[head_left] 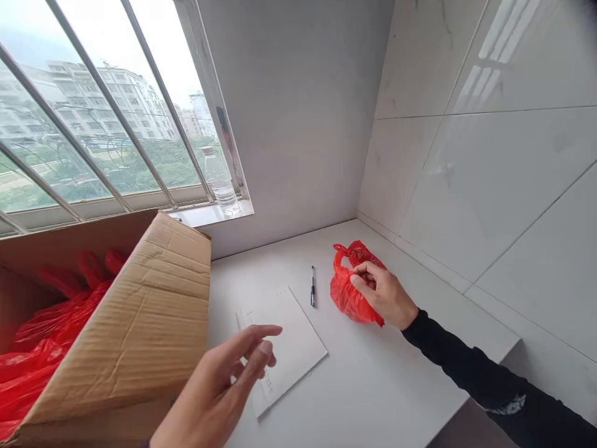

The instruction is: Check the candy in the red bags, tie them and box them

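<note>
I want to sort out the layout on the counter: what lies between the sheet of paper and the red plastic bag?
In the head view, a black pen lies on the white counter between the paper and the red plastic bag.

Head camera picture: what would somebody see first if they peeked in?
Probably the bright red bag on the white counter near the tiled corner, with the right hand gripping it. Next, the big cardboard box at the left, stuffed with more red bags, while the left hand hovers open over a white sheet.
</note>
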`<state>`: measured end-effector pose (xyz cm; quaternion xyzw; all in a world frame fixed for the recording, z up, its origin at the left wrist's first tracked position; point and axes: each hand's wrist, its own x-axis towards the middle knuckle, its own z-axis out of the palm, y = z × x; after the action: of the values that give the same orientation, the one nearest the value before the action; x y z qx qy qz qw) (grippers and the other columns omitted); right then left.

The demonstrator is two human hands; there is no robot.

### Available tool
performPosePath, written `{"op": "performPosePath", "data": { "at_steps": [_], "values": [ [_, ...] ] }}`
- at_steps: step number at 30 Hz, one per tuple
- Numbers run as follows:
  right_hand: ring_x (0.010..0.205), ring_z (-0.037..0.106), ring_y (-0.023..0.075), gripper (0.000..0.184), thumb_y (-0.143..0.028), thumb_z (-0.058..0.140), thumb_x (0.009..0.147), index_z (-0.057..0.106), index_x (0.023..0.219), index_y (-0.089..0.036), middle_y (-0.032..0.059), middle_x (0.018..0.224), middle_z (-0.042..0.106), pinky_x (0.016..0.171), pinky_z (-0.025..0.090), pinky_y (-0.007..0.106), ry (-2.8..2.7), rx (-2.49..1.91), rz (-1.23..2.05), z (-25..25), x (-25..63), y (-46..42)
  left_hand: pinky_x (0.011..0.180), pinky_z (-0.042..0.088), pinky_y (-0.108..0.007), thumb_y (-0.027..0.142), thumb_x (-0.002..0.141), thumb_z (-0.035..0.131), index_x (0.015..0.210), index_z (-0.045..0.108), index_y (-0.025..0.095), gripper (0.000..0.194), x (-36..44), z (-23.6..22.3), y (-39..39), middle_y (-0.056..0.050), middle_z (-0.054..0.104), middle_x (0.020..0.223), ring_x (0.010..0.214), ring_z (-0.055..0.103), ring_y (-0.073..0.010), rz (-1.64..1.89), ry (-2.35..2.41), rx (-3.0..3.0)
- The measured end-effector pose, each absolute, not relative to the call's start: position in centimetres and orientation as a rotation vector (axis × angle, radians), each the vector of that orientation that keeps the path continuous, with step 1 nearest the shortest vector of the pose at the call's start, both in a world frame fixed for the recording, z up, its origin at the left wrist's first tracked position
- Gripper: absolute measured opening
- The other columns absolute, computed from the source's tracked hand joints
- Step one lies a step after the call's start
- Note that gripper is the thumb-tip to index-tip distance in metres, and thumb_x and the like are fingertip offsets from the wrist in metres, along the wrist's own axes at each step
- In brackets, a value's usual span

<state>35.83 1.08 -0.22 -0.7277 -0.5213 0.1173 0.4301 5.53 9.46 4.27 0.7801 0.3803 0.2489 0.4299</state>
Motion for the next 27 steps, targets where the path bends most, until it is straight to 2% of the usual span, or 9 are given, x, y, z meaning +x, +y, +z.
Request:
{"op": "performPosePath", "data": {
  "at_steps": [3, 5, 7, 10, 13, 16, 19, 23, 27],
  "values": [
    [0.065, 0.065, 0.0137, 0.027, -0.045, 0.043, 0.102, 0.061, 0.107, -0.024, -0.0024, 0.083, 0.070, 0.061, 0.054, 0.025, -1.457, -1.597, 0.702, -0.5, 30.7, -1.5, 0.066, 0.055, -0.032, 0.063, 0.093, 0.045, 0.133, 0.054, 0.021, 0.058, 8.0, -1.0, 6.6, -0.011, 0.066, 0.106, 0.092, 0.063, -0.0231, 0.418, 0.906, 1.644],
    [0.059, 0.063, 0.0119, 0.028, -0.045, 0.043, 0.103, 0.063, 0.111, -0.026, -0.0032, 0.087, 0.071, 0.058, 0.053, 0.026, -1.477, -1.489, 0.905, -0.8, 29.1, -2.5, 0.071, 0.054, -0.034, 0.060, 0.092, 0.048, 0.131, 0.053, 0.018, 0.058, 8.6, -3.4, 6.0, -0.011, 0.065, 0.105, 0.094, 0.061, -0.0234, 0.429, 0.912, 1.585],
    [0.063, 0.064, 0.0125, 0.025, -0.042, 0.047, 0.102, 0.066, 0.108, -0.027, -0.0024, 0.092, 0.071, 0.061, 0.052, 0.027, -1.466, -1.518, 0.859, -1.3, 29.1, -2.8, 0.075, 0.051, -0.034, 0.056, 0.091, 0.054, 0.121, 0.059, 0.017, 0.050, 8.4, -4.9, 5.6, -0.010, 0.066, 0.099, 0.090, 0.060, -0.0223, 0.442, 0.918, 1.586],
    [0.084, 0.064, 0.0167, 0.015, -0.032, 0.058, 0.096, 0.066, 0.108, -0.027, -0.0007, 0.102, 0.070, 0.073, 0.052, 0.031, -1.626, -1.573, 0.679, -2.7, 29.8, -2.1, 0.078, 0.050, -0.034, 0.050, 0.091, 0.058, 0.115, 0.063, 0.020, 0.039, 7.5, -5.6, 5.1, -0.007, 0.067, 0.100, 0.090, 0.060, -0.0209, 0.463, 0.902, 1.604],
    [0.101, 0.061, 0.0210, 0.027, -0.019, 0.063, 0.088, 0.063, 0.114, -0.025, 0.0025, 0.109, 0.067, 0.089, 0.050, 0.037, -1.784, -1.527, 0.671, -4.7, 29.3, -1.5, 0.081, 0.049, -0.035, 0.042, 0.089, 0.063, 0.114, 0.063, 0.023, 0.031, 7.4, -5.7, 4.5, -0.004, 0.068, 0.100, 0.089, 0.060, -0.0195, 0.510, 0.885, 1.658],
    [0.095, 0.059, 0.0215, 0.025, -0.013, 0.055, 0.088, 0.063, 0.110, -0.022, 0.0039, 0.101, 0.066, 0.086, 0.048, 0.039, -1.799, -1.543, 0.630, -5.9, 28.5, -1.4, 0.080, 0.047, -0.034, 0.035, 0.090, 0.062, 0.098, 0.067, 0.022, 0.016, 7.8, -5.7, 4.0, -0.002, 0.070, 0.093, 0.082, 0.060, -0.0181, 0.570, 0.893, 1.708],
    [0.083, 0.058, 0.0192, 0.015, -0.016, 0.053, 0.090, 0.063, 0.098, -0.023, 0.0016, 0.092, 0.064, 0.076, 0.048, 0.036, -1.784, -1.579, 0.609, -5.8, 29.3, -2.0, 0.078, 0.046, -0.034, 0.032, 0.093, 0.057, 0.086, 0.066, 0.021, 0.016, 7.1, -5.9, 3.7, -0.001, 0.069, 0.084, 0.078, 0.059, -0.0177, 0.631, 0.935, 1.722],
    [0.076, 0.057, 0.0191, 0.009, -0.023, 0.052, 0.094, 0.061, 0.092, -0.024, 0.0009, 0.086, 0.063, 0.066, 0.046, 0.033, -1.680, -1.720, 0.572, -4.9, 32.0, -3.3, 0.078, 0.047, -0.035, 0.036, 0.096, 0.052, 0.086, 0.062, 0.020, 0.021, 4.1, -6.1, 3.6, -0.002, 0.067, 0.084, 0.079, 0.060, -0.0186, 0.693, 1.064, 1.669],
    [0.100, 0.058, 0.0238, 0.016, -0.028, 0.057, 0.092, 0.059, 0.107, -0.026, 0.0031, 0.105, 0.063, 0.083, 0.049, 0.039, -1.733, -1.753, 0.597, -4.3, 31.7, -4.0, 0.092, 0.046, -0.038, 0.037, 0.097, 0.052, 0.104, 0.060, 0.023, 0.017, 2.6, -5.7, 3.0, -0.004, 0.065, 0.104, 0.099, 0.060, -0.0212, 0.715, 1.114, 1.688]
  ]
}}
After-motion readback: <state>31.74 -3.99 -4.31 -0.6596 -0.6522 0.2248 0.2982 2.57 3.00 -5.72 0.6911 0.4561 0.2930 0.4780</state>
